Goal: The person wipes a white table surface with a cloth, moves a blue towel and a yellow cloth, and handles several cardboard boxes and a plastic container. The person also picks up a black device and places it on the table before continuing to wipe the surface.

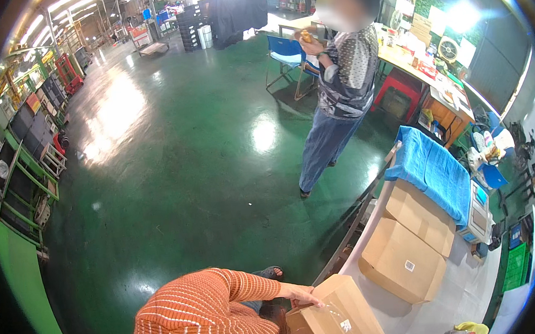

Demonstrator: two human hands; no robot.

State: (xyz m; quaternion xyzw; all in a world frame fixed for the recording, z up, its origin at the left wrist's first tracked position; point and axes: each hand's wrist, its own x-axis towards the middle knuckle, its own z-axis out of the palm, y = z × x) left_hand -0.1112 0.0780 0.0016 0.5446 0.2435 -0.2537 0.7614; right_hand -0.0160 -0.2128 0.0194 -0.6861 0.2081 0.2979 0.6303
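Observation:
My left arm, in an orange knit sleeve with white stripes, reaches right from the lower edge. My left hand holds the upper left edge of a brown cardboard box, its fingers lying over the top. This box is tilted at the near end of a light grey table and has a small white label. My right hand is out of view. Farther along the same table lie two more cardboard boxes, the nearer one with a printed label and another behind it.
Blue cloth drapes the table's far end, beside a scale-like device. Another person stands ahead with a yellow item in their hands. Folding chairs and a cluttered desk stand nearby. Green machinery lines the left.

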